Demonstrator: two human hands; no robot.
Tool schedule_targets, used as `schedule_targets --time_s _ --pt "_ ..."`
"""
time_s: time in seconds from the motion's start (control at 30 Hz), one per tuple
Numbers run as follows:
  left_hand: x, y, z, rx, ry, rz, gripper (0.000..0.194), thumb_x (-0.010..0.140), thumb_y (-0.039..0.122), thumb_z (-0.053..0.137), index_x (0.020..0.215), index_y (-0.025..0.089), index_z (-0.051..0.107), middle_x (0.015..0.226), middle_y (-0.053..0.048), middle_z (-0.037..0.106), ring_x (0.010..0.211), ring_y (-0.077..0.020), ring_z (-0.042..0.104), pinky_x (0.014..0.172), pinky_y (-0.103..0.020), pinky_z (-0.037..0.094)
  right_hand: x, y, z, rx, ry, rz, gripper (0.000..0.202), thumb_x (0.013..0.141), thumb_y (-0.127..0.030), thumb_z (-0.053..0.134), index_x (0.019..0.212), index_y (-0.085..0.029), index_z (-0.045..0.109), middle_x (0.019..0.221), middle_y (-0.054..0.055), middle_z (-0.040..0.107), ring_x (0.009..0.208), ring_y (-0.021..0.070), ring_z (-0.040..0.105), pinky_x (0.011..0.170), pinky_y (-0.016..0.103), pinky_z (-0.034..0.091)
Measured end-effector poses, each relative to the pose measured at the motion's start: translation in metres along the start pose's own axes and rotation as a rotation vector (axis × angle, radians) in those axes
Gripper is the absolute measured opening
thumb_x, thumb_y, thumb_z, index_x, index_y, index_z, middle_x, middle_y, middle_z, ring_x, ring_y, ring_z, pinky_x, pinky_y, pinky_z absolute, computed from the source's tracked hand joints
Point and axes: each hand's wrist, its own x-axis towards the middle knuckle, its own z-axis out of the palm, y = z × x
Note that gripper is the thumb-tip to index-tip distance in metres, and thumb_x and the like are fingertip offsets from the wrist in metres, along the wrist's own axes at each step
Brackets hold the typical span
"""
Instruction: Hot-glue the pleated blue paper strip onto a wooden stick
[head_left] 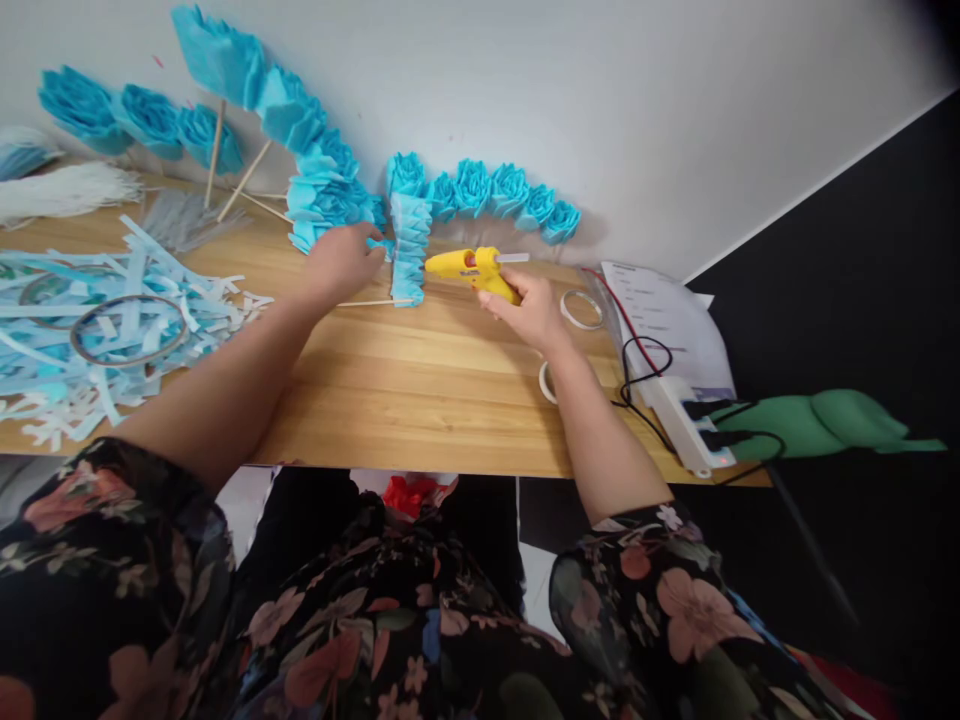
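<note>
My right hand [534, 308] is wrapped round a yellow hot glue gun [465, 264], its nozzle pointing left and a clear glue stick [513, 258] poking out of its back. Just off the nozzle, a light blue pleated strip [411, 250] lies lengthwise on the table, with a thin wooden stick [375, 303] at its near end. My left hand [345, 262] is at the strip's left side, fingers curled and pinching a blue edge of it; the fingertips are partly hidden. Behind that hand stands a stack of blue ruffled paper flowers [330, 190].
Blue flowers [474, 188] line the wall, some on sticks. Pale strips [120, 330] with a hoop [129, 330] pile up at left. To the right are tape rolls [581, 309], printed paper [667, 320], a power strip [686, 425] with cables, and a green object [817, 420].
</note>
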Motion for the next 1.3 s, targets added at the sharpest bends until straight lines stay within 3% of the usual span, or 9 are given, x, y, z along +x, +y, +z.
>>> schedule_targets --time_s 0.13,0.3,0.4,0.53,0.73,0.9,1.13,1.3 --pt "-0.003 0.017 -0.02 0.123 -0.1 0.076 0.011 0.084 0.029 0.071 0.093 0.025 0.076 0.086 -0.007 0.073 0.112 -0.0341 0.068 0.102 -0.041 0.051 0.0 -0.003 -0.001 -0.003 0.012 -0.013 0.044 0.088 -0.056 0.073 0.113 -0.02 0.079 0.086 0.004 0.074 0.077 0.0191 0.064 0.07 0.032 0.053" --pt "-0.038 0.038 -0.038 0.508 -0.365 0.079 0.014 0.091 0.028 0.065 0.098 0.02 0.074 0.089 -0.009 0.071 0.095 -0.0324 0.067 0.097 -0.046 0.05 0.002 -0.005 -0.005 0.036 0.036 -0.046 0.046 0.089 -0.059 0.072 0.113 -0.02 0.079 0.087 0.004 0.073 0.075 0.0179 0.062 0.068 0.031 0.051" --pt "-0.053 0.032 -0.038 0.559 -0.379 0.11 0.01 0.091 0.023 0.061 0.09 0.019 0.07 0.093 -0.01 0.07 0.102 -0.0313 0.067 0.095 -0.04 0.049 0.002 -0.005 -0.003 0.043 0.043 -0.044 0.046 0.089 -0.059 0.072 0.113 -0.02 0.079 0.085 0.004 0.073 0.075 0.0178 0.062 0.067 0.031 0.051" --pt "-0.056 0.018 -0.034 0.632 -0.364 0.15 0.016 0.093 0.021 0.054 0.087 0.017 0.068 0.093 -0.01 0.069 0.098 -0.0289 0.068 0.085 -0.033 0.047 0.001 -0.005 0.0 0.021 0.038 -0.032 0.045 0.088 -0.058 0.072 0.111 -0.02 0.08 0.083 0.003 0.074 0.074 0.0182 0.063 0.068 0.031 0.052" --pt "-0.057 0.013 -0.039 0.776 -0.428 0.375 0.027 0.1 0.022 0.044 0.099 0.018 0.07 0.097 -0.014 0.076 0.092 -0.0306 0.07 0.078 -0.037 0.044 0.0 -0.004 -0.001 0.02 0.055 -0.042 0.047 0.088 -0.06 0.072 0.109 -0.019 0.08 0.087 0.006 0.075 0.077 0.0199 0.066 0.07 0.033 0.054" --pt "-0.073 0.018 -0.04 0.675 -0.42 0.503 0.035 0.102 0.023 0.037 0.108 0.018 0.071 0.104 -0.014 0.076 0.094 -0.0292 0.071 0.082 -0.039 0.048 0.0 -0.002 -0.002 0.03 0.063 -0.01 0.045 0.088 -0.06 0.073 0.107 -0.02 0.079 0.083 0.004 0.073 0.073 0.0185 0.063 0.066 0.032 0.052" --pt "-0.088 0.018 -0.034 0.407 -0.42 0.496 0.042 0.107 0.035 0.035 0.109 0.02 0.075 0.105 -0.012 0.073 0.1 -0.0277 0.07 0.084 -0.035 0.052 0.002 0.004 -0.002 0.134 0.07 0.02 0.043 0.091 -0.061 0.072 0.101 -0.02 0.077 0.08 0.002 0.071 0.065 0.0131 0.06 0.062 0.028 0.051" --pt "-0.09 0.009 -0.033 0.233 -0.377 0.526 0.039 0.106 0.027 0.041 0.11 0.017 0.079 0.108 -0.013 0.073 0.101 -0.027 0.07 0.086 -0.036 0.053 0.011 0.001 -0.001 0.157 0.031 0.035 0.041 0.089 -0.059 0.076 0.105 -0.021 0.078 0.08 0.001 0.071 0.063 0.012 0.059 0.06 0.027 0.05"
